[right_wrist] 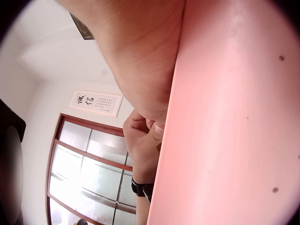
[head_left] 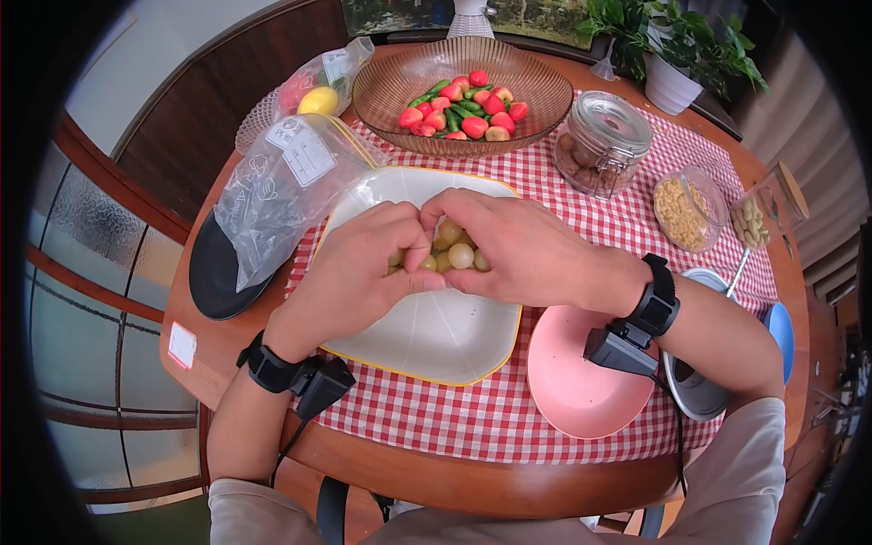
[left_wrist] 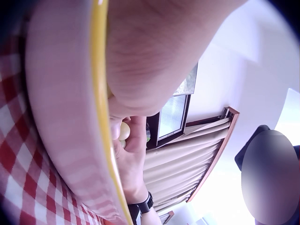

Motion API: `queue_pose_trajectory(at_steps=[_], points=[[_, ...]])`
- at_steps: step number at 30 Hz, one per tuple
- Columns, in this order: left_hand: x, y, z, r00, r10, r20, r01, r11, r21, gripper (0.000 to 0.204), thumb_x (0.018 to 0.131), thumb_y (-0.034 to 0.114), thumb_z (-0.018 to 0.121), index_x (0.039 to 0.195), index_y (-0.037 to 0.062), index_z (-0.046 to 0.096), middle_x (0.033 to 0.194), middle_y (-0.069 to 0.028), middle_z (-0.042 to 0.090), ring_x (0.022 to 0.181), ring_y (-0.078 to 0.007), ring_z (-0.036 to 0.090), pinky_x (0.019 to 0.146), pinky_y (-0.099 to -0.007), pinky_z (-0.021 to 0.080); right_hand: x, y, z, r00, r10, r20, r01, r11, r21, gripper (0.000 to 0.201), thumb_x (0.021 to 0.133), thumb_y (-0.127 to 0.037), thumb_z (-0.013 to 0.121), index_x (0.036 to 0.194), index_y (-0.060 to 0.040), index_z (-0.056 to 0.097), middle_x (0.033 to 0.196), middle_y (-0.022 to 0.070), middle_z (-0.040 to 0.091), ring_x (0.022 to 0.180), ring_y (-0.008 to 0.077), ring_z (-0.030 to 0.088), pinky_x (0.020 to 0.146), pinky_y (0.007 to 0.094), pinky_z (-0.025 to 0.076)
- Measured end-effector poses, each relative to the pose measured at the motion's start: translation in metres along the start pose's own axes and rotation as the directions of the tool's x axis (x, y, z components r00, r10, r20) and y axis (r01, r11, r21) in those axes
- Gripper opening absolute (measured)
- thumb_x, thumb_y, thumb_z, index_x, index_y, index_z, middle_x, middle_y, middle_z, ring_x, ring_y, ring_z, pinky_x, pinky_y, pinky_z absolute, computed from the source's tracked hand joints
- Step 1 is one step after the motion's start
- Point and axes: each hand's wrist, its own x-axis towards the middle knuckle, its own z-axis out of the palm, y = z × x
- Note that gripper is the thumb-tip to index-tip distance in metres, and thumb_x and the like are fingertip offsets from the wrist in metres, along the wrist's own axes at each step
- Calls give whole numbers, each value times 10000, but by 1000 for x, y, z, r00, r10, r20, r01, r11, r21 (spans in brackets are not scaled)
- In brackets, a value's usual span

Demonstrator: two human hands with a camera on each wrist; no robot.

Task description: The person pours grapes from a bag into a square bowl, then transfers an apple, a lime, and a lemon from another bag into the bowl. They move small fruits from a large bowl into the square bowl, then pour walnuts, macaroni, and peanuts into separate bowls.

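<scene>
Several yellow-green grapes point(head_left: 460, 256) lie between the two hands over the white tray with a yellow rim point(head_left: 427, 341). My left hand point(head_left: 363, 263) curls its fingers and thumb round the grapes from the left. From the right, my right hand point(head_left: 513, 245) curls round them too, its thumb tip close to the left thumb. In the left wrist view, a pale grape point(left_wrist: 124, 131) shows by the fingers of the right hand point(left_wrist: 131, 161), past the tray's rim. The pink bowl point(right_wrist: 225, 140) covers much of the right wrist view, with the left hand point(right_wrist: 144, 145) beyond it.
A brown glass bowl point(head_left: 381, 100) of red fruit and green peppers stands behind the tray. Plastic bags point(head_left: 282, 191) and a black plate point(head_left: 218, 272) lie at left. Jars point(head_left: 604, 145), a pink bowl point(head_left: 581, 391) and a grey pot point(head_left: 695, 400) are at right.
</scene>
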Motion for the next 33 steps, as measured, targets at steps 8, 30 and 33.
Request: queue_pose_trajectory(at_steps=[8,30,33], points=[[-1,-8,2,997,46,-61,-50,996,-71,368,817,84,820,786,52,455,812,-86,516,801,-290,525,710,-389,434,0,3,2,999,-42,-14,42,999,12,392,878,-219,761,1173,-119,524,1011,144,703,958,384,694,782,497,546],[-1,-7,-10,877,186,-442,-217,976,-18,740,792,406,875,1348,42,550,1236,-130,548,1106,-299,584,930,-417,496,4,0,-3,866,-395,-306,370,918,-139,610,809,-241,835,1329,-93,553,1245,160,512,1182,357,528,991,491,471],[-2,-6,-10,993,18,-116,-2,990,143,841,758,474,883,1383,23,544,1232,-154,567,1141,-329,601,930,-442,502,1,9,2,935,-218,-280,179,971,-157,572,819,-352,835,1270,-78,616,1207,145,556,1170,352,549,975,475,480]])
